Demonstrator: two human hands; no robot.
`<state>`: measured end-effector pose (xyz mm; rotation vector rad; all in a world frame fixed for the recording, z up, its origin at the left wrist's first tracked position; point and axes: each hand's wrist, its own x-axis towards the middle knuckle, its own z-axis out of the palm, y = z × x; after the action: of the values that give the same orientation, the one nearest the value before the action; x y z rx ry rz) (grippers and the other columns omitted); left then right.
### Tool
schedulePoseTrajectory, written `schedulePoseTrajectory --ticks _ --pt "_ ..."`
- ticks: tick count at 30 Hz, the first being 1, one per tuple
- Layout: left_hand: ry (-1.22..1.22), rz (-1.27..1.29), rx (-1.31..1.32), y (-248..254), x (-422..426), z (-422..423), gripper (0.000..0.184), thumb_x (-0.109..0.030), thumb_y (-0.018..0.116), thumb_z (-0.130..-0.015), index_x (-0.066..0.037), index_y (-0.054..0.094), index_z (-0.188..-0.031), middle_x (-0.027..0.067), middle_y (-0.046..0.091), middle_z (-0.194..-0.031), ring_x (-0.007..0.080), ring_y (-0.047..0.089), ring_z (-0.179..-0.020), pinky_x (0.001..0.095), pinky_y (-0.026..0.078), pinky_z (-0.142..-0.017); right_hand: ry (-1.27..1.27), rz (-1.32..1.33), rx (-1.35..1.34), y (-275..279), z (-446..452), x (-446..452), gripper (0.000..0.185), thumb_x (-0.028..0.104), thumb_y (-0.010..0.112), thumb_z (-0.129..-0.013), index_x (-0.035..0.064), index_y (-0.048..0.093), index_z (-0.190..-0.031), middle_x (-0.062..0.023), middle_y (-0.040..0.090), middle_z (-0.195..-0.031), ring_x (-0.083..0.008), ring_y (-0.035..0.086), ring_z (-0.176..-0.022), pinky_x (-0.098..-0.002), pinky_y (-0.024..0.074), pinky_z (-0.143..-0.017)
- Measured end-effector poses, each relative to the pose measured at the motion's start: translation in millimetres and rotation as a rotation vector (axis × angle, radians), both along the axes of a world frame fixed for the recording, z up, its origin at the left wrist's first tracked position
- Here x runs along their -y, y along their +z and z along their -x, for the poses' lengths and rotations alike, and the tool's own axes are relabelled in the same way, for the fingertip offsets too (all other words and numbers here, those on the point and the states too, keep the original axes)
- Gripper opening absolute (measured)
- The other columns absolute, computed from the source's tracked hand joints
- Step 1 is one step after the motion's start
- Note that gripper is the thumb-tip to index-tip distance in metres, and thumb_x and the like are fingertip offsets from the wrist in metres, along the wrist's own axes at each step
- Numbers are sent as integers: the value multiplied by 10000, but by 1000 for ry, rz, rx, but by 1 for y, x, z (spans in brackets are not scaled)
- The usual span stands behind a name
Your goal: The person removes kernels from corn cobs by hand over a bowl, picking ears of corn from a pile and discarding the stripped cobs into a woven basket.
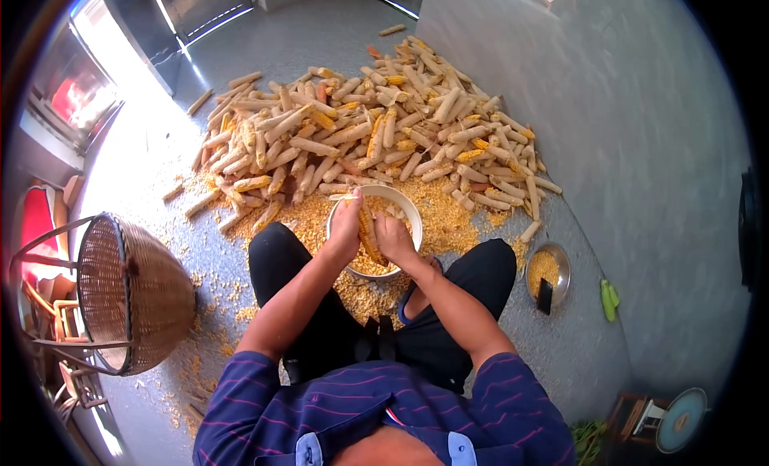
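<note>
My left hand point(345, 225) is closed around the upper part of an ear of corn point(369, 240) that is held tilted above a round white basin point(416, 225). Yellow kernels still cover much of the ear, and its lower end points down into the basin. My right hand point(392, 237) is closed against the right side of the same ear; its fingertips are partly hidden. Loose kernels lie inside the basin, which stands on the floor between my knees.
A large heap of mostly stripped corncobs point(320, 133) lies beyond the basin, with scattered kernels point(452, 221) around it. A wicker basket point(156, 298) lies at left. A metal bowl point(563, 286) of kernels with a dark object stands at right, near green vegetables point(609, 299) and the wall.
</note>
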<state>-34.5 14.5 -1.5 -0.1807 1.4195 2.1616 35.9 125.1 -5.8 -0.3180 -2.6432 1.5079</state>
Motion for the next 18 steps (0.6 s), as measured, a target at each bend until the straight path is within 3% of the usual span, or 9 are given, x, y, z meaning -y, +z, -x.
schedulePoseTrajectory --ticks 3,5,6,8,16,18 --pt "16 -46 60 17 0 -4 398 -408 440 -995 -33 521 -1104 102 562 -1019 202 537 -929 348 453 -832 -55 -4 72 6 -1 2 414 323 361 -1009 -4 575 -874 -226 601 -763 -369 603 -748 -456 439 -671" --pt "18 -56 107 17 -1 -2 405 -414 428 -998 -37 521 -1110 100 566 -1017 203 540 -929 350 455 -832 -128 316 68 7 2 4 394 335 372 -1014 6 568 -922 -165 616 -857 -282 599 -826 -411 434 -724" --pt "19 -64 155 16 0 -1 411 -421 416 -1001 -40 520 -1117 97 570 -1014 205 543 -930 351 456 -832 -125 315 69 7 4 8 394 335 372 -1014 6 568 -922 -165 616 -857 -282 599 -826 -411 434 -724" --pt "12 -33 114 -12 -3 -3 421 -429 405 -1002 -44 520 -1125 100 572 -1013 207 549 -924 355 461 -828 -139 275 -45 5 6 15 433 415 389 -995 22 570 -1000 -211 633 -963 -384 610 -917 -413 455 -764" --pt "10 -123 74 18 -5 -14 450 -449 367 -1008 -50 518 -1151 107 576 -1006 201 559 -896 353 469 -808 -159 174 -143 -2 11 1 430 371 398 -996 -2 605 -1056 -227 643 -944 -390 612 -902 -413 463 -782" --pt "50 -38 108 36 -8 -19 460 -449 359 -1011 -39 530 -1130 95 580 -962 193 559 -864 337 467 -793 -171 111 183 13 12 -3 442 362 390 -1001 -17 582 -1121 -229 640 -994 -395 604 -930 -411 461 -811"
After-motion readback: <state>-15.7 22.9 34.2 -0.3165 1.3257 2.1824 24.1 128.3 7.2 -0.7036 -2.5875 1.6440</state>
